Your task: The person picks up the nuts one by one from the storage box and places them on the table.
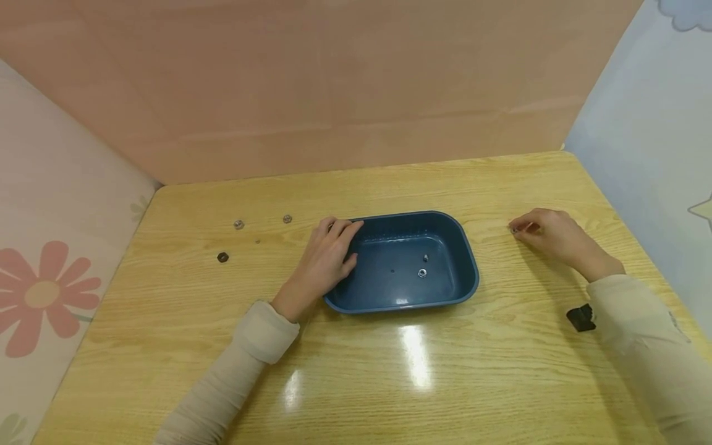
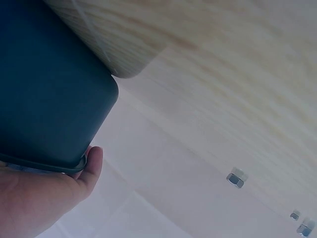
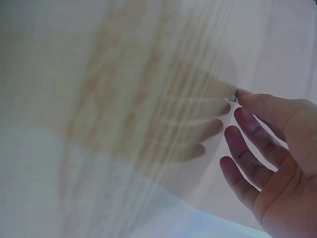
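Observation:
My left hand (image 1: 328, 253) grips the left end of a blue plastic basin (image 1: 400, 307), fingers over its rim. The left wrist view shows that hand (image 2: 49, 196) holding the rim beside the basin's outer wall (image 2: 54, 94). Right of the basin, my right hand (image 1: 547, 235) pinches a small metal nut (image 1: 513, 230) low over the table. In the right wrist view the nut (image 3: 235, 98) shows at the thumb and fingertip, partly hidden, with the other fingers spread. Inside the basin lie a silver ring-like nut (image 1: 423, 273) and a smaller metal piece (image 1: 426, 258).
Left of the basin, on the wooden table (image 1: 356, 383), lie two silver nuts, one farther left (image 1: 238, 224) and one nearer the basin (image 1: 287, 219), a tiny nut (image 1: 257, 241) and a black nut (image 1: 223, 257). A black object (image 1: 581, 317) sits by the right sleeve.

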Demonstrator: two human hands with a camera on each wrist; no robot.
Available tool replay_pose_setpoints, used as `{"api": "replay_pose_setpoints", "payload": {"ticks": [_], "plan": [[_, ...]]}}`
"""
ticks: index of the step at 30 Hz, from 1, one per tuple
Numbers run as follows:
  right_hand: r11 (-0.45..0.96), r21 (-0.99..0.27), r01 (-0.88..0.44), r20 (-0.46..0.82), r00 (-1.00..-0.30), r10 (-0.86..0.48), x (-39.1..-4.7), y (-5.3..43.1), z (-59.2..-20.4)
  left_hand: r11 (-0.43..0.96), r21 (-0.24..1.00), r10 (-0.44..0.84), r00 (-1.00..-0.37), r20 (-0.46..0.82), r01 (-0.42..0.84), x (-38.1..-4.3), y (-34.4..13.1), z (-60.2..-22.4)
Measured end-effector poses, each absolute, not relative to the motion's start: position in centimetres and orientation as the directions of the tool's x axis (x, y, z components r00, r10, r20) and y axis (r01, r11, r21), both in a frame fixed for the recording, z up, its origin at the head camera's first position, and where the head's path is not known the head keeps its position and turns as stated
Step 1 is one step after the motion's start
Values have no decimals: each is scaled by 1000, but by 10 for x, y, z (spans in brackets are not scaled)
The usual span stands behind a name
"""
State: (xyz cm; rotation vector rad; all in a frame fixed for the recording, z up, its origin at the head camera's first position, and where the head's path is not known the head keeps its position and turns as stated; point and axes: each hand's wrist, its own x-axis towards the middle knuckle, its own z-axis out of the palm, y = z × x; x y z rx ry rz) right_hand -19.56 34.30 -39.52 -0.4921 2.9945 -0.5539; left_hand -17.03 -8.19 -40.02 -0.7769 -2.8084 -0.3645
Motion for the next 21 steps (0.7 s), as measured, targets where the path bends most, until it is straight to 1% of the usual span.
{"api": "replay_pose_setpoints", "payload": {"ticks": [6, 12, 17, 21], "plan": [[867, -365, -339, 99, -940, -326, -187, 336, -393, 830, 176, 479, -837, 264, 530, -170, -83, -401], [834, -365, -414, 204, -910, -362, -178, 323, -388, 827, 170, 483, -832, 272, 536, -170, -84, -401], [828, -354, -435, 264, -896, -358, -170, 308, -382, 825, 172, 484, -831, 272, 538, -170, -83, -402], [808, -374, -455, 295, -884, -362, -165, 299, -379, 822, 176, 486, -828, 279, 542, -171, -84, -402]]}}
